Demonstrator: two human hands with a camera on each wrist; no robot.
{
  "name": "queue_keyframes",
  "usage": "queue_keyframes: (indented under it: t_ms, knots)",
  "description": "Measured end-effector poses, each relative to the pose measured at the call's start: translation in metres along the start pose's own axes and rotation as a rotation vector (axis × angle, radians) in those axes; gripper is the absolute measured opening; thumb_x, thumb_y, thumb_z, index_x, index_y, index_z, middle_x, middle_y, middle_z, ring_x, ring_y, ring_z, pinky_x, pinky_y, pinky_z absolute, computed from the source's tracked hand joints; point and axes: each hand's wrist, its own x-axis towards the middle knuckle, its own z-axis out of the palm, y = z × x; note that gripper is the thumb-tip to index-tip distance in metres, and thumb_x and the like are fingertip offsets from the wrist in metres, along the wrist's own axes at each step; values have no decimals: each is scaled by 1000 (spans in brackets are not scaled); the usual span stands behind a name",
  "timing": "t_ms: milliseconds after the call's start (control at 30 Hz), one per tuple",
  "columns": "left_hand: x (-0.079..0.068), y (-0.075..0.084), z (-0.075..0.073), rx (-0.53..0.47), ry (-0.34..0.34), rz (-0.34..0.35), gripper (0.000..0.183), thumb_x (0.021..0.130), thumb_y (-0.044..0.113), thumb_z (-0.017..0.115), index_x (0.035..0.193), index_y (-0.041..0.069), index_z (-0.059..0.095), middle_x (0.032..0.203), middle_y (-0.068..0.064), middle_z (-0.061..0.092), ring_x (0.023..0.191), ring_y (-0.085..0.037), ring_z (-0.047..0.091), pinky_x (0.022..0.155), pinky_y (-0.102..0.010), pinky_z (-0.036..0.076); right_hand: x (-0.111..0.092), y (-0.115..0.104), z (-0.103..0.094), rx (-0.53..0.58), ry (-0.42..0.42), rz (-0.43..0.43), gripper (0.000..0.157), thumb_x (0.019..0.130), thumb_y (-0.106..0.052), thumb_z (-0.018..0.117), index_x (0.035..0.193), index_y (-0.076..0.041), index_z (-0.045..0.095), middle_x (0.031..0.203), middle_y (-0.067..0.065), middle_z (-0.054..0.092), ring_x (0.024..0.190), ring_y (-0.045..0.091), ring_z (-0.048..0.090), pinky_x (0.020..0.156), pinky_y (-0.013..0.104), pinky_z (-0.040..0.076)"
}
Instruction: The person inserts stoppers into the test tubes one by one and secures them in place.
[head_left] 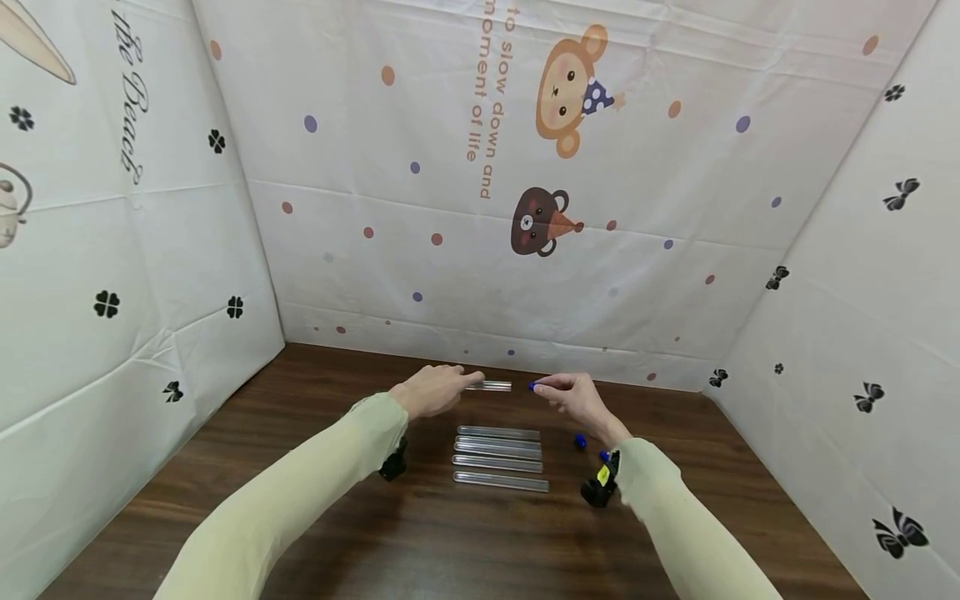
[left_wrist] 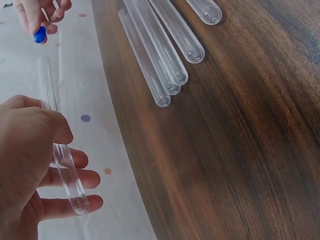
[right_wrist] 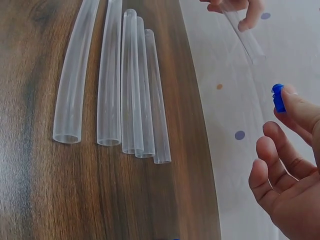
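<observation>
My left hand (head_left: 437, 389) holds a clear test tube (left_wrist: 70, 175) between thumb and fingers, its rounded end toward the little finger and its open mouth facing my right hand (head_left: 576, 397). Between thumb and forefinger, the right hand pinches a small blue stopper (right_wrist: 278, 98); its other fingers are loosely bent. A short gap separates the stopper from the tube's mouth. Both hands are raised above the far part of the table. Below them, several more clear test tubes (head_left: 498, 460) lie side by side, open ends to the right.
Loose blue stoppers (head_left: 581, 441) lie on the dark wooden table (head_left: 420, 542) near my right wrist, one partly hidden by the wrist camera (head_left: 597, 492). A printed white cloth wall (head_left: 450, 283) rises behind the table, with similar cloth at both sides.
</observation>
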Motion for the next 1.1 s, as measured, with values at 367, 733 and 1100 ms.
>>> queue_keyframes:
  t_ms: [367, 733, 1100]
  knots:
    - [4, 5, 1, 14, -37, -18, 41, 95, 9, 57, 132, 24, 47, 106, -6, 68, 67, -13, 56, 54, -25, 44, 4, -1, 11, 56, 20, -7, 29, 88, -20, 71, 107, 2, 71, 96, 11, 73, 69, 9, 60, 56, 21, 49]
    - [6, 7, 0, 5, -9, -3, 42, 95, 9, 59, 132, 25, 46, 102, -5, 69, 68, -13, 60, 58, -25, 47, 6, -2, 17, 67, 22, 9, 31, 88, -23, 71, 107, 2, 71, 101, 17, 72, 70, 13, 61, 57, 20, 49]
    - [8, 8, 1, 6, 0, 10, 41, 95, 8, 58, 131, 26, 47, 99, -4, 68, 69, -14, 60, 56, -25, 46, 5, -7, 23, 42, 34, 9, 27, 88, -22, 71, 104, 0, 72, 98, 14, 73, 76, 23, 63, 59, 25, 50]
